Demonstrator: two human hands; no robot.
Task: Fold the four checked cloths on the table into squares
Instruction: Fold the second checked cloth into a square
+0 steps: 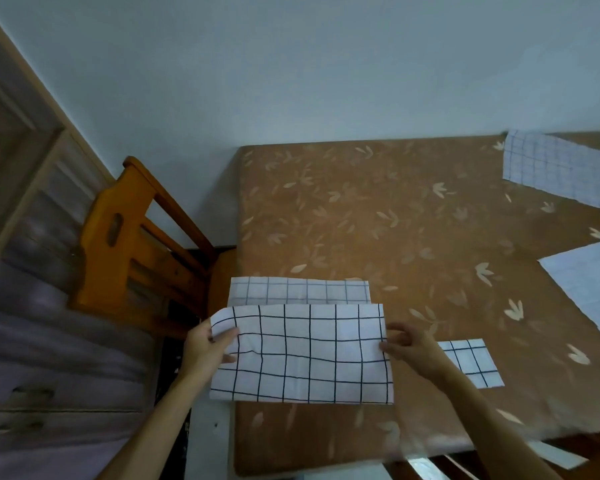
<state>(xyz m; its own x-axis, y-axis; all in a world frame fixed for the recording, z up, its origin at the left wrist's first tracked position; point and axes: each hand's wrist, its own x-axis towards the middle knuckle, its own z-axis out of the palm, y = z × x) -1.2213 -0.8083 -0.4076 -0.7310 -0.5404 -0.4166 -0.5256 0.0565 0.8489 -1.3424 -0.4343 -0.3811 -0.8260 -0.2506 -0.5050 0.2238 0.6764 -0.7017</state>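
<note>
- Pinching a checked cloth (305,355) by its side edges, the left hand (207,344) and right hand (409,348) hold it over the brown surface (395,220), at its near-left part.
- Lying to the right: a small cloth (471,362) just behind the right hand, a pale cloth (593,289), and a far cloth (561,168).

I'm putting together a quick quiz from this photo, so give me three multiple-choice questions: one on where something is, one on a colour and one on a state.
1. Where does the wooden chair stand?
A. left of the table
B. right of it
C. on top of it

2. What colour are the lines on the held checked cloth?
A. red
B. black
C. green

3. How is that cloth held?
A. by both hands
B. by one hand
C. by no hand

Answers:
1 A: the chair stands beside the table's left edge.
2 B: the lines are dark on white fabric.
3 A: the left hand and the right hand each pinch a side edge.
</note>
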